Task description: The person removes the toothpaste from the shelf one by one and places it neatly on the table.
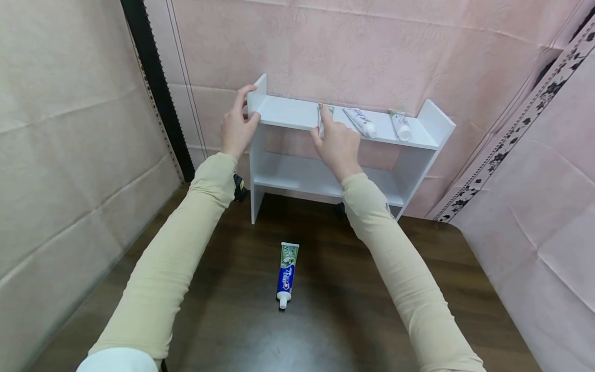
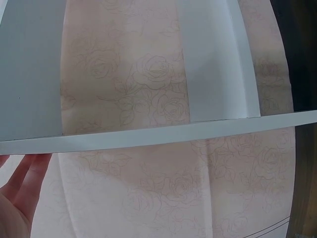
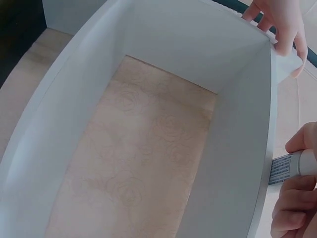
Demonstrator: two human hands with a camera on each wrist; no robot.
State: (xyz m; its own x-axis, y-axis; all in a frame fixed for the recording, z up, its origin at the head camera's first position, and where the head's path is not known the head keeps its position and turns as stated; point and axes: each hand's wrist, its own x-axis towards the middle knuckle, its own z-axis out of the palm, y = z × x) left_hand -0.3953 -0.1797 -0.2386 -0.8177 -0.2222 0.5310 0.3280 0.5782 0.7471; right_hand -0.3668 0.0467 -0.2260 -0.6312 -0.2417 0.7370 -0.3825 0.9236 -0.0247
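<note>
A white two-tier shelf [image 1: 297,173] stands at the back of the table. My left hand [image 1: 238,126] grips its left side panel near the top, fingers reaching over the edge; in the left wrist view some fingers [image 2: 30,183] touch the panel. On the top board, my right hand [image 1: 339,147] holds a toothpaste tube [image 3: 283,169] around its white cap end, forefinger stretched along it. Right of that hand lie a white tube [image 1: 360,123] and another tube [image 1: 400,125], caps toward the front. A blue and green Crest toothpaste tube [image 1: 287,274] lies on the table between my forearms.
The dark wooden table [image 1: 223,320] runs up to the shelf's feet. Pink patterned cloth [image 1: 353,51] hangs close behind the shelf. Pale cloth walls stand at the left [image 1: 69,129] and right [image 1: 544,206].
</note>
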